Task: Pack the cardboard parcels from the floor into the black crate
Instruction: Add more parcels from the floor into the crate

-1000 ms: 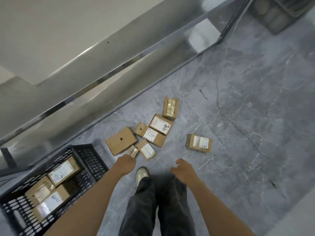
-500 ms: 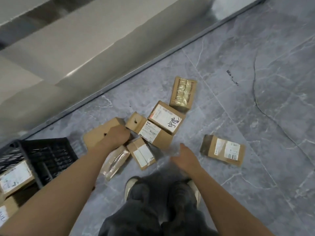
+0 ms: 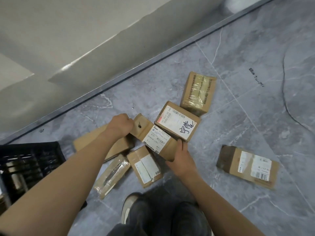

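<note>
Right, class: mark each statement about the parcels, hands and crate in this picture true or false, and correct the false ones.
1. The left hand and right hand both grip the long parcel. True.
2. The black crate stands on the person's right. False: it is on their left.
3. The handwritten-label parcel overlaps the long parcel. True.
4. Every parcel on the floor touches another. False: the lone parcel lies apart, on the right.
</note>
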